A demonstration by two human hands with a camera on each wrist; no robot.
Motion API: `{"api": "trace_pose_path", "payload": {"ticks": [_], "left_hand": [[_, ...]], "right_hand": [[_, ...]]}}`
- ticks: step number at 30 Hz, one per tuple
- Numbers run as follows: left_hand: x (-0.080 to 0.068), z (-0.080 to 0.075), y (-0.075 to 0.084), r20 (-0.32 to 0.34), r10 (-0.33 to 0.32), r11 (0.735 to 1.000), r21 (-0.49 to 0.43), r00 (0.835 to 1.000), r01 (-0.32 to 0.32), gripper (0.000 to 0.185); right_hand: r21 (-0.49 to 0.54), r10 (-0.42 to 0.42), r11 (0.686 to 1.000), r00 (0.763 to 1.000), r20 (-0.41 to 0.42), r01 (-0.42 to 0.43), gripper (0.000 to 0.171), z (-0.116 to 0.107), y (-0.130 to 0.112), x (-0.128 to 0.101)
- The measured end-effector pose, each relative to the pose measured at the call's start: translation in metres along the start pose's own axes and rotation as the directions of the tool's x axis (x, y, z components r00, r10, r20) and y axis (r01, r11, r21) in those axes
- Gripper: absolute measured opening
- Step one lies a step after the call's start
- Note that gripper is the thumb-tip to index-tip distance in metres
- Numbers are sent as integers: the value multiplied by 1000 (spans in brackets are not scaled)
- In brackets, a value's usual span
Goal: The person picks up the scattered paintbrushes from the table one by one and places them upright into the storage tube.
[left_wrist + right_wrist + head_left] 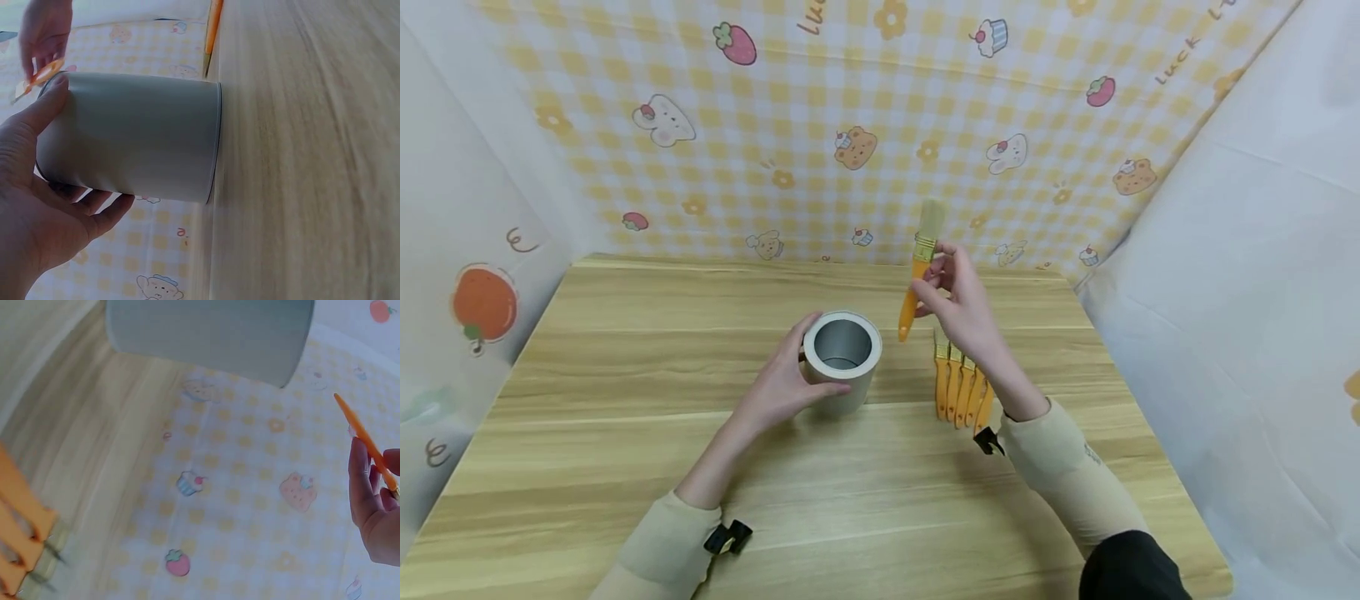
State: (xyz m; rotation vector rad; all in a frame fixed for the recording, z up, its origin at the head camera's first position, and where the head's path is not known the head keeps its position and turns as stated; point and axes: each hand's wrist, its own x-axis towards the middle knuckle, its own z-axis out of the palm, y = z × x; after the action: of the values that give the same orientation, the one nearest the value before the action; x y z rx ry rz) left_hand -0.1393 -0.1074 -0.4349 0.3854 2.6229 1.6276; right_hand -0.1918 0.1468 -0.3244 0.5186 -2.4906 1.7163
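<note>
Around the canister, left hand: clamping on the upper wall, thumb lying along the near side, fingers curving round the far left.
Canister's stance: standing upright on the bench, mouth facing up.
Right of the canister, right hand: pinching a brush between thumb and fingers, holding it apart from the canister and above the bench.
Held brush: pointing its bristles up and its handle down, the lower end leaning toward the canister.
Steadying: probably asking for light, even pressure, with the base sitting flat so that the canister is not tipping.
Brush pinch: likely working best near the ferrule, leaving the lower handle clearing the canister's rim.
Row of brushes: lying side by side on the bench, right of the canister, partly disappearing behind the right wrist.
Canister's surface: looking smooth, matte and pale grey, forming a plain cylinder; the rim making a thick, pale ring.
Brush make: handle tapering in orange, ferrule shining gold, bristles spreading flat and pale.
Bench top: showing streaky wood grain beneath the canister.
</note>
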Motion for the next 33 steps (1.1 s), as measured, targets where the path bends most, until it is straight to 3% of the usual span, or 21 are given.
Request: {"api": "trace_pose_path", "payload": {"ticks": [5, 11, 16, 23, 27, 33], "left_hand": [[0, -1, 0, 22, 9, 1000, 1, 1000, -9, 116], [-1, -3, 0, 52, 16, 1000, 5, 999, -16, 115], [0, -6, 0, 76, 27, 1000, -1, 997, -27, 114], [0, -11, -4, 108, 52, 999, -1, 993, -53, 115], [0, -13, -7, 129, 64, 998, -20, 990, -62, 114], [1, -14, -10, 150, 87, 995, -58, 985, -79, 113]], "right_hand": [[4, -91, 996, 996, 18, 91, 40, 19, -12, 6], [-94, -183, 977, 978, 105, 193, 28, 37, -7, 5], [-228, -221, 939, 959, 176, 259, 19, 45, 1, 4], [-316, -278, 888, 937, 211, 334, 17, 52, 12, 0], [-356, -294, 863, 929, 223, 358, 16, 56, 16, 0], [-363, -283, 865, 934, 217, 346, 16, 58, 21, -2]]}}
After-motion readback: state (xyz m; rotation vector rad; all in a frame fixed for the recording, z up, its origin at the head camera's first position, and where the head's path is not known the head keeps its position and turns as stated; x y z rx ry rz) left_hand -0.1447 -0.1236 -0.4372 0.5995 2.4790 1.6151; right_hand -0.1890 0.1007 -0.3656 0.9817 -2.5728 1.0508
